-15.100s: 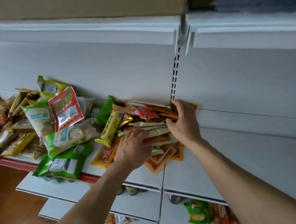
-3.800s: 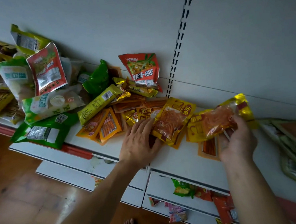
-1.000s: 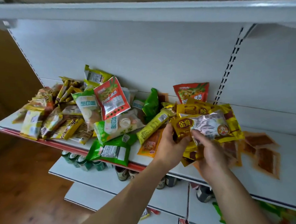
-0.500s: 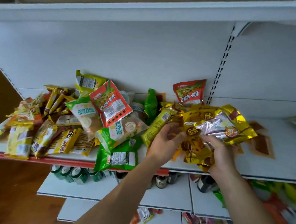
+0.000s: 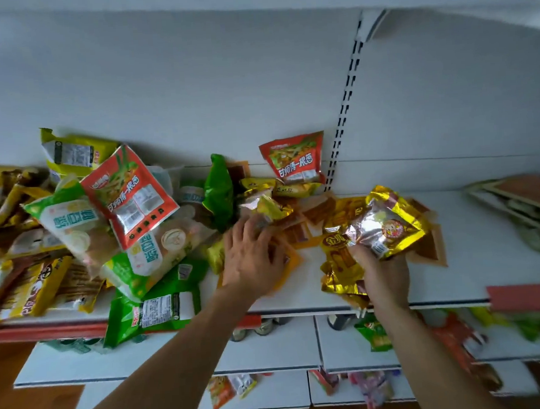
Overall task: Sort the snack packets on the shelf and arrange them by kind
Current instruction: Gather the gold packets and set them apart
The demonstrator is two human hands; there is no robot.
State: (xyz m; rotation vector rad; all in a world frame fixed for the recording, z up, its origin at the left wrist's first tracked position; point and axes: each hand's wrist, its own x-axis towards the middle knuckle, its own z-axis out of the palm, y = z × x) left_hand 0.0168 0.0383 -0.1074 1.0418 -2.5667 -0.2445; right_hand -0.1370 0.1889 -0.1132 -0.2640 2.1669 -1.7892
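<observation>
A white shelf (image 5: pixel 474 255) carries a mixed heap of snack packets. My right hand (image 5: pixel 384 271) grips a bunch of shiny gold packets (image 5: pixel 385 225) just above the shelf, right of centre. My left hand (image 5: pixel 252 257) lies with spread fingers on flat orange packets (image 5: pixel 299 234), its fingertips touching a crumpled gold packet (image 5: pixel 267 206). More flat orange packets (image 5: pixel 429 248) lie under and behind the held bunch. A red packet (image 5: pixel 294 160) leans upright against the back wall.
A big pile fills the left: green-and-white bags (image 5: pixel 70 222), a red bag (image 5: pixel 129 194), a dark green bag (image 5: pixel 218 188), yellow sticks (image 5: pixel 6 201). Long flat packets (image 5: pixel 521 201) lie far right. A slotted upright (image 5: pixel 345 105) divides the back wall. Lower shelves (image 5: pixel 287 345) hold cans and packets.
My left hand has let go of the gold bunch and moved left onto the orange packets. The right hand keeps the gold packets, now slightly further right. The view tilted down.
</observation>
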